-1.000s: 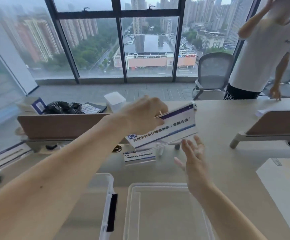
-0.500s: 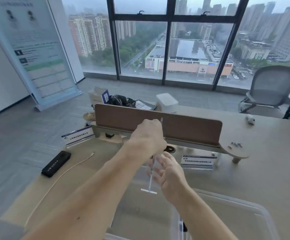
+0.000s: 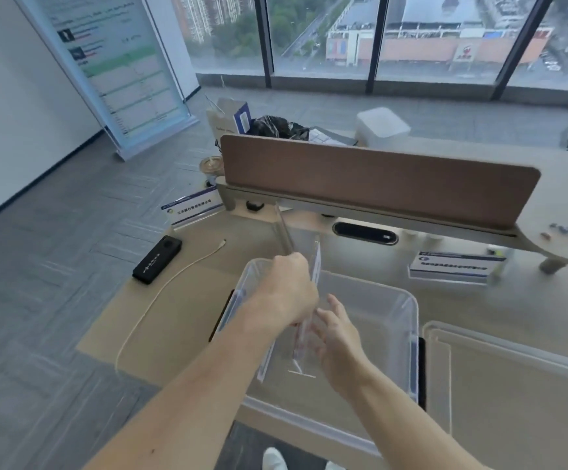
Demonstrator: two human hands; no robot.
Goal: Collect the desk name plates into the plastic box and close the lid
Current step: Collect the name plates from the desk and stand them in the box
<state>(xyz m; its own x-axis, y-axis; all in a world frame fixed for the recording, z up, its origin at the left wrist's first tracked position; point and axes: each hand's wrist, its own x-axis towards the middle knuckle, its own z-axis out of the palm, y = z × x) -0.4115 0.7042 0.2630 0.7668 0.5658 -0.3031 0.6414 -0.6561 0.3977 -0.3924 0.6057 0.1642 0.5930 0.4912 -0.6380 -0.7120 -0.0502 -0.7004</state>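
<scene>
Since a second ago, when the left hand (image 3: pixel 286 293) held the name plate (image 3: pixel 316 266) up over the desk with its printed face to the camera, the plate has come down edge-on inside the walls of the clear plastic box (image 3: pixel 396 296). Its foot is now close to the box floor, though I cannot tell whether it touches. The left hand's fingers are clenched round the plate's upper part. The right hand (image 3: pixel 337 337) has followed it in, fingers spread and loose, grasping nothing and lying beside the plate's face. Contact is too blurred to call. By my reading this plate is all but delivered and only needs letting go. Two more must follow before the lid goes on

Beyond the desk, tall windows (image 3: pixel 320 35) look down on city buildings, and a printed banner (image 3: pixel 120 69) stands on the grey floor at the left. On the pale desk (image 3: pixel 181 334) a brown divider (image 3: pixel 377 178) runs across behind the box. The lid (image 3: pixel 513 385) lies flat just right of the box. The far-right plate (image 3: pixel 455 266) stands below the divider, and the far-left plate (image 3: pixel 192 208) stands at the desk's left corner. Nearer the left edge are a black device (image 3: pixel 157 259) and a thin white cable (image 3: pixel 153 300)
</scene>
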